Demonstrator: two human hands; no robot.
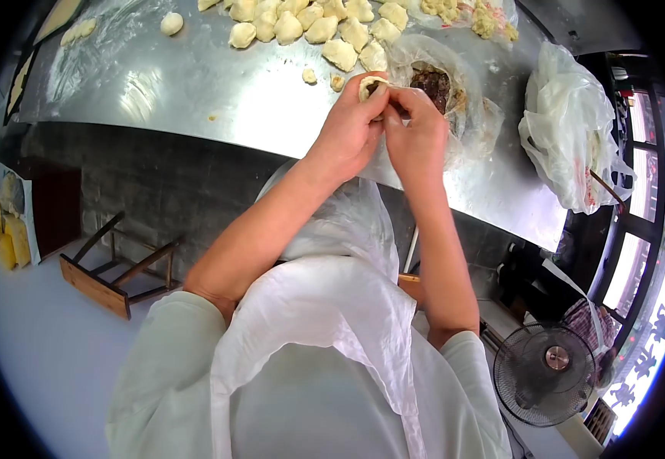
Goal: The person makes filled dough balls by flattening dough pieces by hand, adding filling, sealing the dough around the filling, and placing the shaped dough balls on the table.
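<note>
Above the steel worktop's front edge, my left hand [350, 128] cups a small round of dough [371, 81] with a dark filling showing inside it. The fingers of my right hand [418, 131] are pinched at the dough's rim, close against the left fingers, which hide part of it. Just behind my right hand lies an open clear plastic bag with dark brown filling [430, 84]. Many pale dough pieces [289, 27] sit in a cluster beyond my hands. Two small dough scraps [309, 76] rest between that cluster and my left hand.
The steel worktop [172, 88] spans the far side. A single dough ball [172, 24] is at its left, crumbly yellowish dough [485, 19] on plastic at back right. A white plastic bag [571, 126] bulges at the right end. Below are a tipped wooden stool [97, 284] and a fan [544, 375].
</note>
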